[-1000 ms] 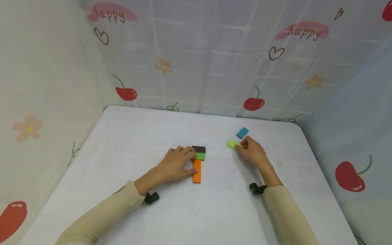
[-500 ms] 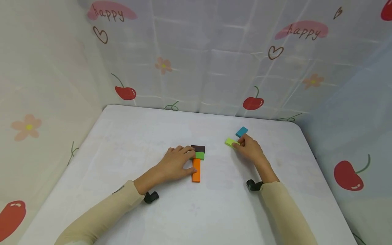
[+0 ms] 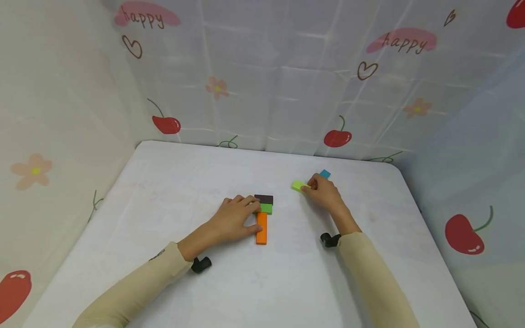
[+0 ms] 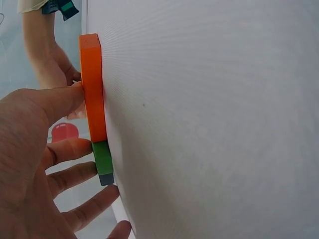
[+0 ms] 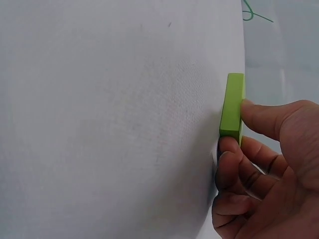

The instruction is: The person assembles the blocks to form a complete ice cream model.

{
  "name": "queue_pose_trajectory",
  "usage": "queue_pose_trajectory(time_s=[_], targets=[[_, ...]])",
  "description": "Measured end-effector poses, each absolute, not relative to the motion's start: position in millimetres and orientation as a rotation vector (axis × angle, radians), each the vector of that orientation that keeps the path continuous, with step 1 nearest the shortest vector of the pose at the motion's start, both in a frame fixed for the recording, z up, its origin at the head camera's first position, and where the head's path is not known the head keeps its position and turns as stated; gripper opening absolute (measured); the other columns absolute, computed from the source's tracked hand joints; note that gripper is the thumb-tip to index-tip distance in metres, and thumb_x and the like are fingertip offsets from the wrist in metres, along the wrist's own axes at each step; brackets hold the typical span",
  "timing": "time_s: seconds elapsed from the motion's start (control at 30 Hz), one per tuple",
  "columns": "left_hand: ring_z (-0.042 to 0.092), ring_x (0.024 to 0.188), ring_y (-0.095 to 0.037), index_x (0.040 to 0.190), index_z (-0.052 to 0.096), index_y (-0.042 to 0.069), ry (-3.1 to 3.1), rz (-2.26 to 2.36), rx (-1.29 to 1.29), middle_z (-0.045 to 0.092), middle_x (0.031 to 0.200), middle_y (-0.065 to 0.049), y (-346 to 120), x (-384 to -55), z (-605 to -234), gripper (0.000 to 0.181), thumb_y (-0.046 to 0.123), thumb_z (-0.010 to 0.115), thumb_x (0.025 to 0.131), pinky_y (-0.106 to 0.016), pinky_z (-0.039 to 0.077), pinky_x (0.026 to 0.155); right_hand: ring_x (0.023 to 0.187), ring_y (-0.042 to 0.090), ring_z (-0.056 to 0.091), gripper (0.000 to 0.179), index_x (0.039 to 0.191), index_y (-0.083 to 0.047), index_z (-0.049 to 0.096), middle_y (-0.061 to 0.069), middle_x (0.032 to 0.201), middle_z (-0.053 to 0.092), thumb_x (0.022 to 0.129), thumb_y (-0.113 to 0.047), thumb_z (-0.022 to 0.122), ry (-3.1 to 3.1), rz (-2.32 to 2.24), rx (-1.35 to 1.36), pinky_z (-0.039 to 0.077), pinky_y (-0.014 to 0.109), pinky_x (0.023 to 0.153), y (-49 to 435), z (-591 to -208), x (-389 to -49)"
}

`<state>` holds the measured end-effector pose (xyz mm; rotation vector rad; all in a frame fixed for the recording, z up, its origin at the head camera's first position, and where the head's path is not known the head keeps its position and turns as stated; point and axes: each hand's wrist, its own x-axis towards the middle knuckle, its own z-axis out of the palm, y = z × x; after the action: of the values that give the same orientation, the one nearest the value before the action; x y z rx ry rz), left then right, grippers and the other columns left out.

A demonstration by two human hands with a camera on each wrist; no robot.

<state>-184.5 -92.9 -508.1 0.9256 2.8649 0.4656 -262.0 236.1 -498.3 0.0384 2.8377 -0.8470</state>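
Observation:
Pinched between the thumb and fingers of my right hand [image 3: 326,195] is a lime-green block [image 5: 232,104], close over the table, its far end sticking out to the left. My left hand [image 3: 234,222] rests at the left side of a row of blocks, fingers spread and fairly straight. Its thumb touches the long orange block [image 3: 261,231]; the index finger reaches the green block [image 4: 102,157]. A dark block [image 3: 264,199] lies right behind the green one. The orange block points toward me from the green one, forming a T shape.
A blue block [image 3: 325,173] lies behind the right hand, partly hidden by it. White cloth covers the table [image 3: 262,287]. Printed curtains [image 3: 262,82] stand along the back and both sides. A black wrist camera [image 3: 329,240] sits under the right wrist.
My right hand has moved left with the lime-green block, toward the row, and now overlaps the blue block more. The left hand and its blocks stay put.

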Motion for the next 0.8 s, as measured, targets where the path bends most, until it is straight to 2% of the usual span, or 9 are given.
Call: queue_pose_trajectory(time_s=[0.27, 0.8], targets=[[0.055, 0.134, -0.027, 0.135, 0.062, 0.030, 2.864, 0.470, 0.932, 0.058, 0.148, 0.006, -93.3, -184.9, -508.3, 0.048, 0.062, 0.069, 0.099, -0.058, 0.045, 0.107, 0.108, 0.031, 0.063, 0.041, 0.126, -0.006, 0.062, 0.017, 0.122, 0.068, 0.104, -0.040, 0.070, 2.813, -0.852, 0.035, 0.052, 0.046, 0.095, 220.5, -498.1, -279.6], [0.056, 0.135, -0.027, 0.136, 0.063, 0.030, 2.862, 0.450, 0.911, 0.057, 0.151, 0.006, -92.7, -185.8, -509.7, 0.050, 0.063, 0.069, 0.099, -0.058, 0.045, 0.109, 0.106, 0.029, 0.058, 0.038, 0.123, -0.006, 0.063, 0.017, 0.118, 0.066, 0.105, -0.038, 0.070, 2.797, -0.917, 0.007, 0.050, 0.042, 0.093, 194.9, -500.7, -307.8]])
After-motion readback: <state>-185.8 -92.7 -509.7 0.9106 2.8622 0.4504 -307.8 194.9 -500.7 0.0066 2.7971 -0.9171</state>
